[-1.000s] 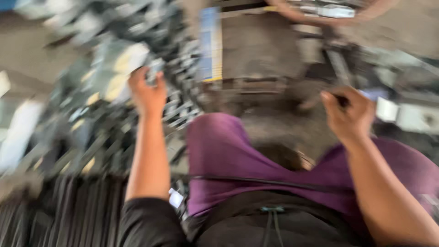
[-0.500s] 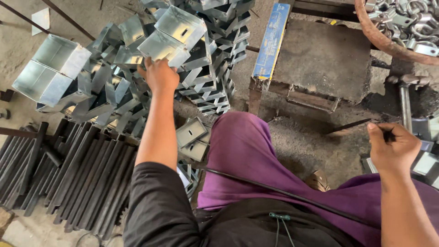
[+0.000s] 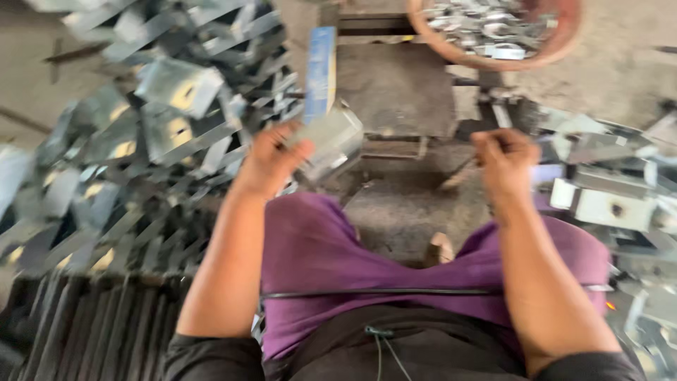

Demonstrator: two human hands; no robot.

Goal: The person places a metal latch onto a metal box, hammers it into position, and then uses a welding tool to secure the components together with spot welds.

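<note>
Grey, dusty workshop floor fills the view, seen from above a seated person in purple trousers [image 3: 317, 247] and a dark top. Straight ahead sits a low metal block [image 3: 395, 88] with a flat, stained top, and a blue bar [image 3: 321, 70] leans along its left edge.

Left hand [image 3: 271, 159] is closed around a bent metal bracket [image 3: 328, 141], a shiny box-like piece of folded sheet, holding it just above the left knee and close to the block's near left corner. The bracket is blurred, so its exact shape is hard to read.

Right hand [image 3: 504, 159] is closed on a thin dark rod [image 3: 458, 173], which slants down and to the left toward the floor in front of the block; whether its tip touches the ground cannot be told.

On the left a big heap of similar brackets [image 3: 162, 120] spreads across the floor, and dark ribbed strips [image 3: 92, 324] lie side by side below it. On the right more brackets [image 3: 606, 197] lie beside the right knee. At the top right a round reddish basin [image 3: 557, 46] holds small shiny metal parts.
</note>
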